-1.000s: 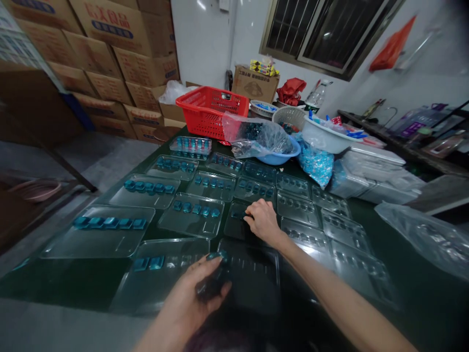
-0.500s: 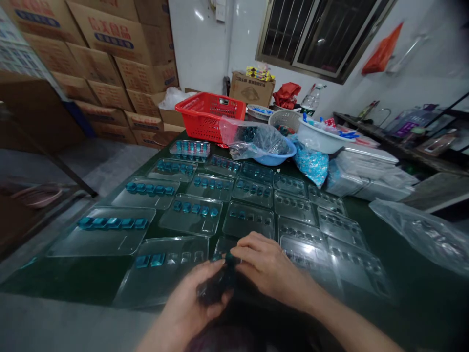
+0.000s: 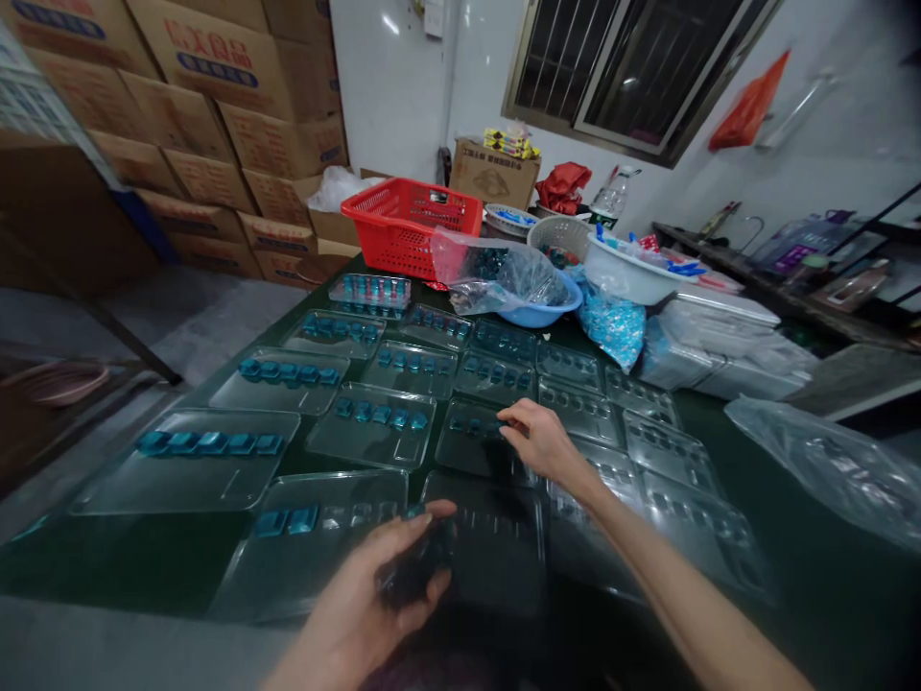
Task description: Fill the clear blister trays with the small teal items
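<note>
My left hand (image 3: 378, 585) is curled, low at the front edge, around a dark bunch of small teal pieces (image 3: 421, 552); shadow hides how many. My right hand (image 3: 539, 441) reaches over a clear plastic tray (image 3: 467, 456) in the middle. Its thumb and forefinger are pinched together on a small teal piece (image 3: 503, 429) at the tray's row of hollows. Two dark teal pieces sit in that row to the left of the fingers. Beside my left hand, another clear tray (image 3: 288, 566) holds two teal square pieces (image 3: 302, 519), with bare hollows to their right.
More clear trays stand in rows on the dark green table (image 3: 129, 552); the left ones (image 3: 194, 480) bear teal pieces. Behind them are a red basket (image 3: 403, 230), a blue basin (image 3: 539, 315) and a white basin (image 3: 633, 269). A clear bag (image 3: 827, 470) lies at right.
My right hand came back from the middle tray to my left hand, then went out again to the same tray, farther right along its row. My left hand has stayed low, its fingers shifting around the pieces.
</note>
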Demonstrator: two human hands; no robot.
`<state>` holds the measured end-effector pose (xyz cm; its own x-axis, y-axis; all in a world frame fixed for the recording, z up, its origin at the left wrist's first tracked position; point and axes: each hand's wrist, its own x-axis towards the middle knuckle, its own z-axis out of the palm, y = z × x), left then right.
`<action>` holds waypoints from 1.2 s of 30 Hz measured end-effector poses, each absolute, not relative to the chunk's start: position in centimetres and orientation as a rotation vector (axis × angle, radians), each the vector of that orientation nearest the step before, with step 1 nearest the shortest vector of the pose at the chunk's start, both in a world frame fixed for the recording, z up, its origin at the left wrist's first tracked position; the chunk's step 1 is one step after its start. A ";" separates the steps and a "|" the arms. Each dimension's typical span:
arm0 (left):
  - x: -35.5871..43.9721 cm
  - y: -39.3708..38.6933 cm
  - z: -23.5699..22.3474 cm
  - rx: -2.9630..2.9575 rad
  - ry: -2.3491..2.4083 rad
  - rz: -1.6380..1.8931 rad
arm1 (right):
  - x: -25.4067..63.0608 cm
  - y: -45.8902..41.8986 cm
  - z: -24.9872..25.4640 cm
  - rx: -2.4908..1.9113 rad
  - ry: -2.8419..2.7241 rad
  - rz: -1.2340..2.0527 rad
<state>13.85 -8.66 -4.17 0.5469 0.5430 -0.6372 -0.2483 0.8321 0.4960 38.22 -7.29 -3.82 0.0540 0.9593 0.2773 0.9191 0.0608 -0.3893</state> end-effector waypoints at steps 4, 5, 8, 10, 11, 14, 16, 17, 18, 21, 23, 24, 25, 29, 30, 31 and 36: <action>13.6 -8.5 -4.5 0.373 0.917 0.497 | 38.8 -6.1 -5.2 -1.937 -1.926 0.114; 13.6 -8.4 -4.5 0.371 0.924 0.496 | 38.7 -6.1 -5.3 -1.959 -1.936 0.110; 13.6 -8.2 -4.3 0.353 0.949 0.478 | 38.1 -5.9 -5.3 -2.018 -1.969 0.097; 13.8 -8.2 -4.1 0.350 0.960 0.455 | 37.8 -5.6 -5.1 -2.048 -1.999 0.094; 13.9 -8.2 -4.0 0.354 0.962 0.442 | 37.7 -5.4 -5.1 -2.060 -2.013 0.095; 14.2 -8.2 -3.8 0.372 0.914 0.445 | 37.3 -5.1 -4.7 -2.080 -2.045 0.102; 14.2 -8.1 -3.7 0.375 0.862 0.465 | 36.9 -5.6 -4.0 -2.089 -2.044 0.096; 14.3 -8.1 -3.7 0.374 0.843 0.478 | 36.6 -6.1 -3.5 -2.085 -2.030 0.084; 14.3 -8.1 -3.7 0.370 0.835 0.487 | 36.2 -6.8 -2.8 -2.057 -2.007 0.078; 14.4 -8.2 -3.7 0.359 0.840 0.507 | 34.2 -9.7 -0.6 -1.790 -1.988 0.217; 14.6 -8.4 -3.7 0.360 0.829 0.515 | 32.8 -11.6 0.7 -1.586 -2.052 0.407; 14.6 -8.5 -3.7 0.366 0.824 0.522 | 32.2 -12.4 1.2 -1.537 -2.083 0.467; 14.7 -8.7 -3.6 0.381 0.820 0.529 | 31.7 -13.0 1.6 -1.519 -2.110 0.496; 15.0 -9.6 -3.4 0.468 0.841 0.521 | 31.0 -14.1 2.1 -1.538 -2.214 0.463; 15.0 -9.7 -3.4 0.482 0.841 0.514 | 31.1 -14.2 2.0 -1.540 -2.235 0.453; 15.1 -9.8 -3.3 0.490 0.839 0.510 | 31.2 -14.3 1.9 -1.541 -2.247 0.445; 15.1 -9.7 -3.0 0.537 0.762 0.472 | 31.9 -14.4 0.8 -1.580 -2.045 0.465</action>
<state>15.15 -9.75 -3.03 0.6335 0.5773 -0.5152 -0.2039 0.7668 0.6086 31.91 -14.40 0.84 -0.1931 0.9636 0.1848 0.7890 0.2645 -0.5546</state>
